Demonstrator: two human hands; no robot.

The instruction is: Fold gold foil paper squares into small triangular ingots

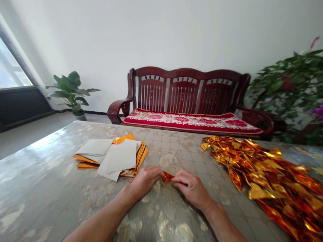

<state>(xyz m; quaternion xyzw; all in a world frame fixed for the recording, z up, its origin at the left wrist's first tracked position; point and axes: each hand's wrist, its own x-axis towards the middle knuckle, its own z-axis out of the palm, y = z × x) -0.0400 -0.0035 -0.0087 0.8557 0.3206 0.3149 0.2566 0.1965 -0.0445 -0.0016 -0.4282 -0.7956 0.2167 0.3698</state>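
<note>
Between my two hands, above the near middle of the table, is a small folded piece of orange-gold foil paper (167, 176). My left hand (147, 179) pinches its left end, and my right hand (191, 186) grips the right end; the fingers partly cover it. Just beyond my left hand lies a loose stack of foil paper sheets (118, 156), pale grey backs up with orange edges showing. To the right of my right hand spreads a large heap of folded gold foil pieces (257, 168), shiny and pointed.
The table (63, 188) has a grey patterned, glossy cover. Behind it stands a dark red wooden bench (186, 94) with a red floral seat cover (191, 121). A potted plant (73, 90) is at the back left, and leafy plants (285, 87) are at the right.
</note>
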